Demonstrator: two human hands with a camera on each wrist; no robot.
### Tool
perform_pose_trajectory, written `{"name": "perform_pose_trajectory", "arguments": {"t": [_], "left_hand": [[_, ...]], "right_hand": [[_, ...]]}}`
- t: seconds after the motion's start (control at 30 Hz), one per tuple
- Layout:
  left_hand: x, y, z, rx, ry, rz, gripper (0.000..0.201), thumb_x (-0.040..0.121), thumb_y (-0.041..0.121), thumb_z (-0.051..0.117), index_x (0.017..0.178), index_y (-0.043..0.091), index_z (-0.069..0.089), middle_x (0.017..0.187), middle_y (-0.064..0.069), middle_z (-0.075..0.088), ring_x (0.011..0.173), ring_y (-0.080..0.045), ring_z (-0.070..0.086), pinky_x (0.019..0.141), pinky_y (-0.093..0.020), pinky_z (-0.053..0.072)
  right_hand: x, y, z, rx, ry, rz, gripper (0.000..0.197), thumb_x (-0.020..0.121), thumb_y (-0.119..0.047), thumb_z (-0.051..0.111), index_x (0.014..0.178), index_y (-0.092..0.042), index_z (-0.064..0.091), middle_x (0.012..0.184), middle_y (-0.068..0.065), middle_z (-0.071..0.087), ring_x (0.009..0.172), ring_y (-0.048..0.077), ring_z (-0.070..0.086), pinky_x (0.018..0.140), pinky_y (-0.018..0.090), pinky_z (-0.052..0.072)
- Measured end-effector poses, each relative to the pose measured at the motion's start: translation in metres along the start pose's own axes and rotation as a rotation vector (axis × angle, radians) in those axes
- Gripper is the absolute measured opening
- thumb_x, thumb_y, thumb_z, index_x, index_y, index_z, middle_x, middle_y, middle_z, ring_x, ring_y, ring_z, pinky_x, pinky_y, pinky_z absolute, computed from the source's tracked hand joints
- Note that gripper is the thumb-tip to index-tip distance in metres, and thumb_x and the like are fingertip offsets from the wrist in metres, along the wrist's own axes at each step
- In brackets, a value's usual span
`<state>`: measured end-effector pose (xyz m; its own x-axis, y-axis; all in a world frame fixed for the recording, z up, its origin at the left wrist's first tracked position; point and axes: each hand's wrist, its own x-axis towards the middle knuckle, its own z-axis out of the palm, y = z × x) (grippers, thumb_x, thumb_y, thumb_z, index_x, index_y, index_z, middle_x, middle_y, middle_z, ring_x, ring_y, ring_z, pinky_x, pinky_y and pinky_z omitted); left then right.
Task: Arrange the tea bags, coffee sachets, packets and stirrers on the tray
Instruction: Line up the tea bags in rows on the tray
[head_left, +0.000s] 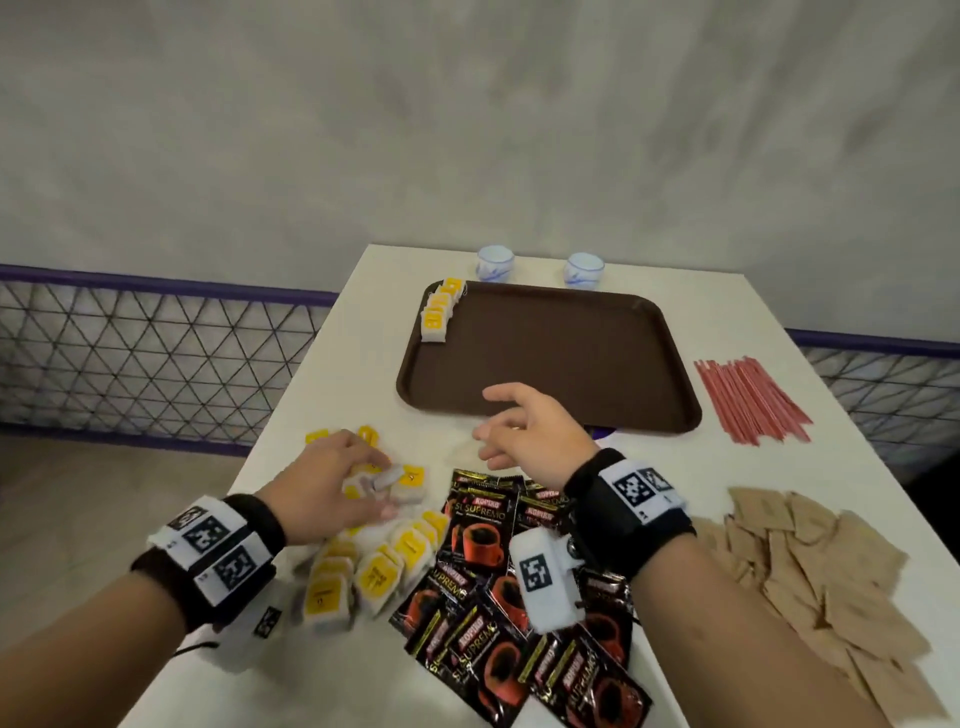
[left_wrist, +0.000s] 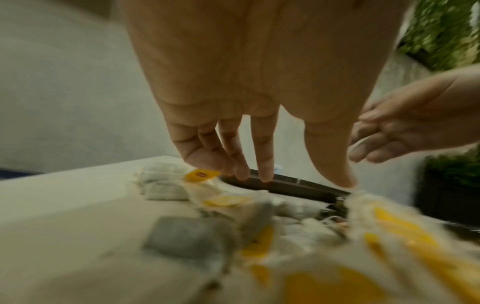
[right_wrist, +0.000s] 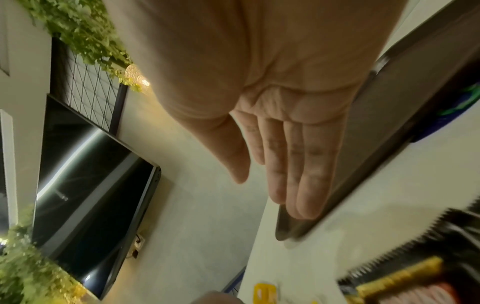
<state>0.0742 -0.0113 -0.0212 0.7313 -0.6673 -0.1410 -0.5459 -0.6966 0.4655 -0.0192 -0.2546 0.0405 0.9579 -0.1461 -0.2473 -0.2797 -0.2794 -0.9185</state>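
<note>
Brown tray (head_left: 545, 364) at the far middle of the white table (head_left: 779, 483), long axis left to right. Short row of tea bags (head_left: 439, 312) inside its far-left corner, standing on edge along the left rim, running near to far, yellow tags turned towards the near side.

Left hand (head_left: 332, 483) low over the loose tea-bag pile (head_left: 374, 561) at the near left, just short of the tray's near-left corner. Fingers straight and spread, pointing down and to the far right, tips at or on the topmost bags; released, nothing plainly gripped, though blur hides the exact contact. Pile jumbled, bags lying every way, spreading from under the palm towards the near edge.

Right hand (head_left: 535, 431) above the tray's near rim, just right of the left hand and apart from it. Palm turned left, fingers loosely extended together, thumb out; slack, holding nothing.

Black-and-red coffee sachets (head_left: 483, 525) fanned beneath the right wrist, touching the tea-bag pile on their left, mostly lengthwise near to far.

Tan packets (head_left: 810, 566) heaped at the near right, well apart from both hands.

Red stirrers (head_left: 748, 400) just right of the tray, a loose bundle slanting from far left to near right.

Two small white-and-blue cups (head_left: 494, 262) beyond the tray's far rim.
</note>
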Motion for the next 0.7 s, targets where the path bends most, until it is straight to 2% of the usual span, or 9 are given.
{"name": "perform_pose_trajectory", "arguments": {"t": [0.07,0.13,0.2,0.23,0.3,0.4,0.5,0.6,0.7], "left_hand": [[-0.008,0.013,0.003,-0.029,-0.120,0.092,0.091,0.049,0.092,0.050,0.122,0.038,0.056,0.113,0.014,0.047,0.107,-0.002,0.045,0.096,-0.020,0.039],[-0.013,0.025,0.007,-0.046,-0.228,0.158,0.094,0.049,0.092,0.049,0.128,0.040,0.051,0.117,0.017,0.045,0.103,0.007,0.042,0.090,-0.011,0.036],[-0.013,0.036,0.013,-0.015,-0.285,0.189,0.085,0.058,0.076,0.064,0.132,0.039,0.048,0.122,0.019,0.045,0.103,0.012,0.039,0.088,-0.006,0.032],[-0.012,0.040,0.017,0.012,-0.293,0.196,0.076,0.065,0.061,0.073,0.133,0.037,0.047,0.125,0.019,0.045,0.107,0.010,0.038,0.091,-0.008,0.032],[-0.010,0.044,0.025,0.049,-0.294,0.191,0.066,0.073,0.037,0.078,0.131,0.039,0.047,0.128,0.017,0.044,0.116,0.001,0.040,0.096,-0.014,0.033],[-0.005,0.042,0.030,-0.039,-0.272,0.124,0.059,0.070,0.025,0.080,0.116,0.045,0.048,0.122,0.016,0.051,0.114,-0.005,0.047,0.097,-0.021,0.038],[-0.002,0.039,0.030,-0.100,-0.280,0.064,0.057,0.067,0.022,0.082,0.116,0.036,0.055,0.117,0.012,0.057,0.111,-0.007,0.051,0.097,-0.024,0.042],[0.000,0.040,0.030,-0.072,-0.241,0.113,0.042,0.066,0.025,0.083,0.093,0.041,0.055,0.098,0.015,0.058,0.091,-0.003,0.052,0.080,-0.015,0.041],[-0.001,0.038,0.023,-0.115,-0.191,0.138,0.038,0.062,0.031,0.086,0.072,0.041,0.050,0.075,0.012,0.047,0.068,-0.003,0.041,0.061,-0.013,0.033]], "right_hand": [[-0.006,0.008,0.005,-0.046,-0.005,0.017,0.044,0.092,-0.012,0.058,0.134,-0.017,0.045,0.094,0.005,0.067,0.091,0.027,0.069,0.085,0.042,0.058],[-0.010,0.013,0.009,-0.069,-0.008,0.029,0.042,0.092,-0.013,0.058,0.132,-0.019,0.046,0.092,0.003,0.066,0.088,0.024,0.069,0.084,0.039,0.058],[-0.013,0.015,0.012,-0.078,-0.003,0.035,0.042,0.092,-0.013,0.058,0.132,-0.020,0.047,0.094,0.002,0.067,0.085,0.019,0.068,0.084,0.037,0.059],[-0.015,0.016,0.014,-0.081,0.001,0.031,0.042,0.091,-0.013,0.058,0.131,-0.021,0.047,0.094,0.001,0.067,0.085,0.019,0.069,0.084,0.039,0.058],[-0.017,0.016,0.015,-0.078,0.012,0.021,0.041,0.091,-0.013,0.058,0.129,-0.021,0.048,0.093,0.001,0.067,0.086,0.020,0.069,0.085,0.040,0.058],[-0.020,0.016,0.015,-0.058,0.019,0.006,0.039,0.091,-0.012,0.057,0.128,-0.021,0.049,0.093,0.001,0.067,0.088,0.022,0.069,0.084,0.039,0.058],[-0.021,0.017,0.015,-0.044,0.028,-0.003,0.039,0.091,-0.013,0.058,0.128,-0.021,0.048,0.095,0.002,0.067,0.090,0.024,0.069,0.083,0.038,0.059],[-0.020,0.021,0.017,-0.019,0.037,0.003,0.039,0.092,-0.014,0.059,0.129,-0.022,0.048,0.095,0.002,0.068,0.090,0.026,0.069,0.083,0.039,0.058],[-0.020,0.028,0.021,0.003,0.055,0.002,0.039,0.091,-0.013,0.059,0.128,-0.020,0.050,0.094,0.004,0.070,0.089,0.026,0.069,0.084,0.040,0.058]]}}
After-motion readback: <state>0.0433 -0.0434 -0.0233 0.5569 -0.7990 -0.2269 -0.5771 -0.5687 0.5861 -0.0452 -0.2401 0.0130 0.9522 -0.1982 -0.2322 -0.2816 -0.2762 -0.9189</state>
